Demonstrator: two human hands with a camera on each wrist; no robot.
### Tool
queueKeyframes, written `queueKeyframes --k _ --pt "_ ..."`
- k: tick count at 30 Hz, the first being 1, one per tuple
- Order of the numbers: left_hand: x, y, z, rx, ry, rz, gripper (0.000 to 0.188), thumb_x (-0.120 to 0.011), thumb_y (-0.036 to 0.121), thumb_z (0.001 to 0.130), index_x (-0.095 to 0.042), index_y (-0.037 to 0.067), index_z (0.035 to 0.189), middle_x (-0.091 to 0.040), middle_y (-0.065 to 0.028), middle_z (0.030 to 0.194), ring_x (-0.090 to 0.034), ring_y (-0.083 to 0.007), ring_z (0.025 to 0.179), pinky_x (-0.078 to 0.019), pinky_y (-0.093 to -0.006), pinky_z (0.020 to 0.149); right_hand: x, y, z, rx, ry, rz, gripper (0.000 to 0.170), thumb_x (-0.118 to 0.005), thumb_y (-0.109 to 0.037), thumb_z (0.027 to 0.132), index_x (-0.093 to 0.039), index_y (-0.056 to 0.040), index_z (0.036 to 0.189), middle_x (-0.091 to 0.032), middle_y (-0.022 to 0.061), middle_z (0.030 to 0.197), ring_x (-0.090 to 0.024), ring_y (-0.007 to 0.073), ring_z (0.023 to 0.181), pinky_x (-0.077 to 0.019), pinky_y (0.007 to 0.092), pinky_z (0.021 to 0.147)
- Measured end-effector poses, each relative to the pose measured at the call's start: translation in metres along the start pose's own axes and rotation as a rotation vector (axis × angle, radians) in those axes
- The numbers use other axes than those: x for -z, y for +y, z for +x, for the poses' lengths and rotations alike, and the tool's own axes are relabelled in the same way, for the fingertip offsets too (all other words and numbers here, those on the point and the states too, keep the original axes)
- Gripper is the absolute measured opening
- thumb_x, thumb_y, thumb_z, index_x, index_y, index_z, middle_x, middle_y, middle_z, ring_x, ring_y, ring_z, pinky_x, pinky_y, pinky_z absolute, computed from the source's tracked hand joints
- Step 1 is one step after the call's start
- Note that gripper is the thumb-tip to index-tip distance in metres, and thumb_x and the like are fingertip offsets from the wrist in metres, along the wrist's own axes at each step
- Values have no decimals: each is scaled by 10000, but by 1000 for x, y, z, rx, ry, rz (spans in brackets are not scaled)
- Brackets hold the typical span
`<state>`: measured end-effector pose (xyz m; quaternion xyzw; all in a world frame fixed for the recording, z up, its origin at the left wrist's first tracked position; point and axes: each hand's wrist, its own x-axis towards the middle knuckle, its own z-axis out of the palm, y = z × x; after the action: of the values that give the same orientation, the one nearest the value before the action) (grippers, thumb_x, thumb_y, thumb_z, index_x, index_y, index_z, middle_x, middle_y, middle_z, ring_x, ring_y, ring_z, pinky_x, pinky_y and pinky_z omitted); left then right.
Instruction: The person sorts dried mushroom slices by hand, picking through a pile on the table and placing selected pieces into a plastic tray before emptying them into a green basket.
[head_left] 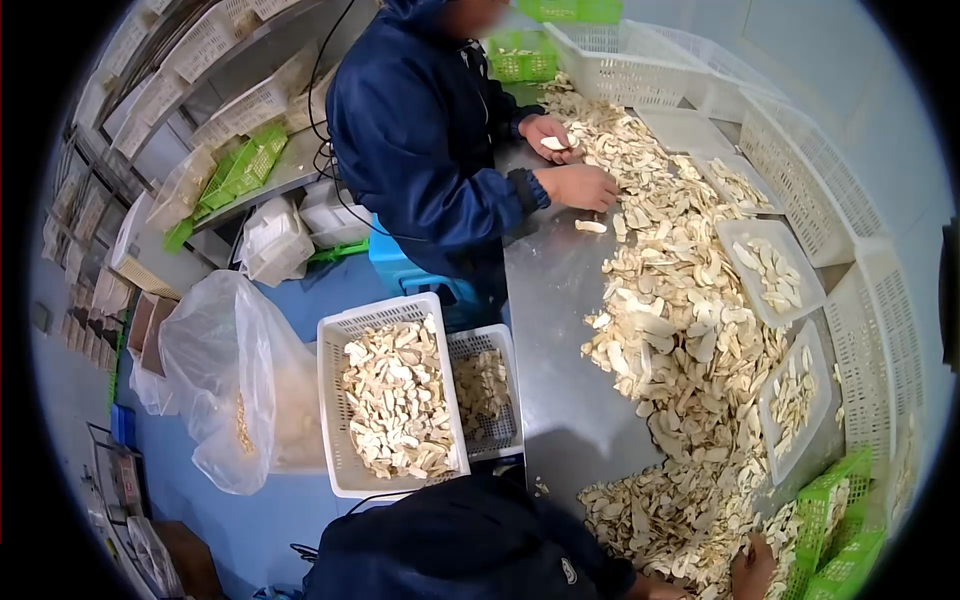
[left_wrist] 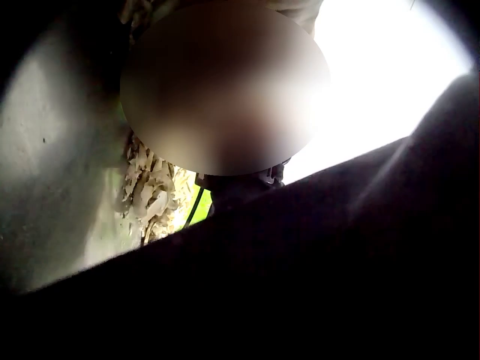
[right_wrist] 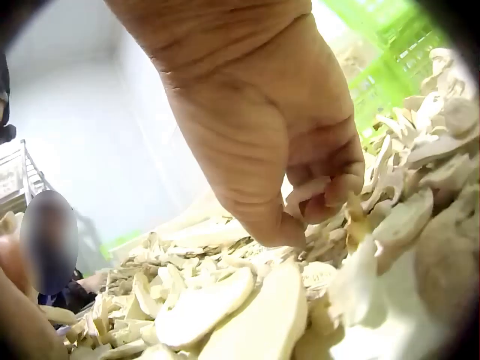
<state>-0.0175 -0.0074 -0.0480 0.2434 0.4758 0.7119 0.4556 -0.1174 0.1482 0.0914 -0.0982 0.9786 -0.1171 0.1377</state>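
Pale slices (head_left: 690,340) lie heaped along the worktop (head_left: 560,370), mostly towards its right edge. Beyond the left edge, a white crate (head_left: 337,440) holds more. At the near end, the left hand (head_left: 654,590) is mostly out of frame, its grip impossible to tell. The right hand (right_wrist: 274,139), fingers curled, pinches one slice beside a green basket (head_left: 812,515).

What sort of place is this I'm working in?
Probably a food sorting or packing room: a metal table heaped with pale slices, with perforated white crates lined along its far side.
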Motion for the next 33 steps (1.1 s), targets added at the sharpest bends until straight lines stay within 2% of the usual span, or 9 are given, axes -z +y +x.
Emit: queueKeyframes --k 2,11,14,17,20,21,23,26,33 --pt "0 0 0 -6 -14 -121 597 -453 331 1054 -171 217 1568 -57 -56 1610 -445 -269 1057 -414 -484 1113 -11 19 4 137 80 -49 358 -603 -153 947 -632 -64 1293 -607 216 1321 -601 390 1150 -492 431 959" --pt "-4 -8 8 -19 -20 -456 584 -466 299 1055 -199 215 1568 17 -45 1621 -253 -279 1232 -353 -467 1165 -24 31 8 180 207 -108 310 -629 -212 957 -672 -37 1209 -686 215 1062 -626 397 853 -523 460 771" --pt "-7 -9 7 -21 -20 -508 580 -471 288 1055 -208 214 1568 42 -42 1624 -190 -282 1290 -333 -461 1182 -18 27 6 126 209 -68 308 -638 -280 968 -696 -43 1156 -697 192 984 -622 325 775 -514 415 699" --pt "-8 -8 4 -19 -19 -551 576 -475 277 1056 -218 214 1568 67 -38 1628 -126 -285 1349 -313 -455 1199 -16 34 -2 -47 208 33 317 -641 -325 971 -700 -58 1131 -707 144 928 -595 223 716 -481 344 640" --pt "-9 -10 5 -11 -22 -573 573 -480 266 1056 -227 213 1567 91 -35 1631 -62 -289 1407 -293 -449 1217 -14 56 -13 -333 35 610 327 -624 -332 979 -675 -83 1184 -691 81 883 -527 148 671 -449 283 622" --pt "-10 -11 7 -8 -25 -577 572 -481 263 1056 -230 213 1567 100 -33 1632 -40 -290 1427 -286 -447 1223 -13 58 -19 -503 -10 749 399 -589 -323 992 -596 -67 1298 -635 69 971 -489 147 731 -467 288 669" --pt "-9 -15 10 -4 -34 -578 569 -484 256 1056 -236 213 1567 116 -31 1635 2 -292 1466 -272 -443 1234 -10 59 -27 -655 -7 928 412 -586 -328 992 -585 -65 1310 -627 72 1000 -491 151 754 -469 291 680" --pt "-8 -31 20 7 -55 -570 566 -488 245 1057 -246 212 1567 141 -27 1638 66 -295 1524 -252 -438 1251 -4 37 -33 -750 70 1082 432 -582 -336 994 -569 -64 1328 -615 78 1043 -493 156 787 -472 295 698" --pt "-15 11 -11 -14 36 -707 613 -501 243 1050 -190 212 1577 130 -4 1637 64 -279 1524 -328 -426 1232 -2 -13 -47 -825 226 1212 478 -572 -353 996 -530 -59 1372 -586 92 1143 -500 169 865 -478 306 738"
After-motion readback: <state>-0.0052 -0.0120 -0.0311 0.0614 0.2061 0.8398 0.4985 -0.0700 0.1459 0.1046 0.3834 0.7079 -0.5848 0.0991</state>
